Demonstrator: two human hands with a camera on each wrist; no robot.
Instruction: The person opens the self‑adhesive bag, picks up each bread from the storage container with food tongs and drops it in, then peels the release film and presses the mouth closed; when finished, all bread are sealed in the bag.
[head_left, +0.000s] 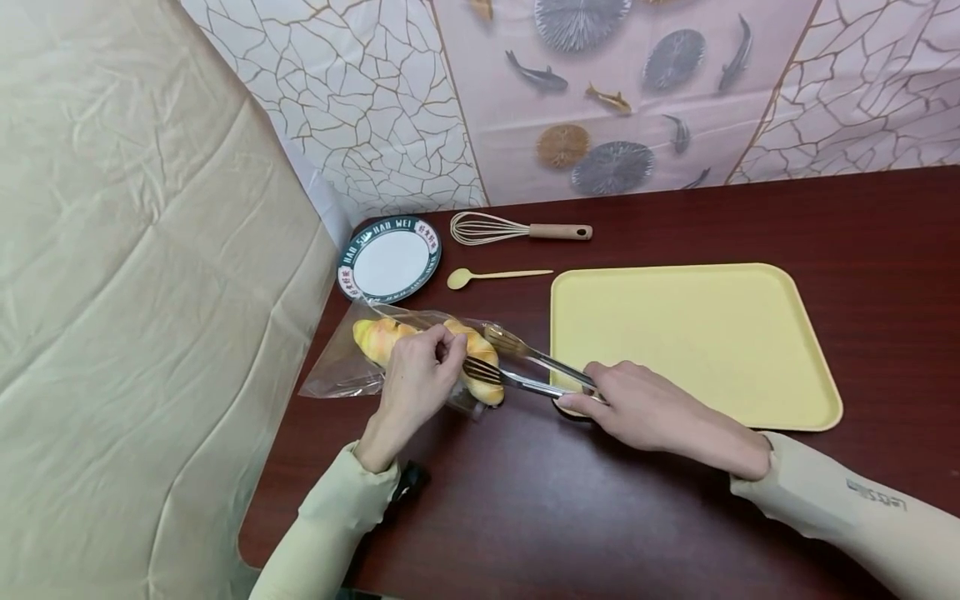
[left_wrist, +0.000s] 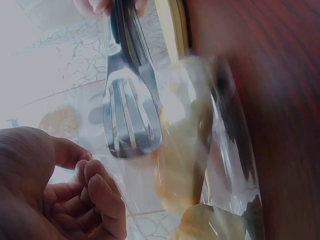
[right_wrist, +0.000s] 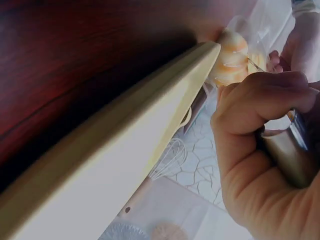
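My right hand [head_left: 652, 408] grips a pair of metal tongs [head_left: 534, 385] by the handle end. Their slotted heads reach the bread roll [head_left: 487, 395], one lying across it and the other by its far side. A second, yellow-pink bread piece [head_left: 370, 338] lies to the left. Both are in a clear plastic bag [head_left: 330, 373], its film creased and shiny. With thumb and fingertips my left hand [head_left: 416, 375] pinches the bag film over the bread, partly hiding both pieces. In the left wrist view a slotted tong head [left_wrist: 131, 120] shows beside the fingertips. Whether the heads are inside the film is unclear.
A yellow tray [head_left: 675, 333] lies on the dark red table [head_left: 540, 517] under and beyond my right hand. Behind the bag stand an oval plate [head_left: 393, 262] with a green rim, a whisk [head_left: 558, 232] and a yellow spoon [head_left: 460, 278]. Cloth hangs at the left and back.
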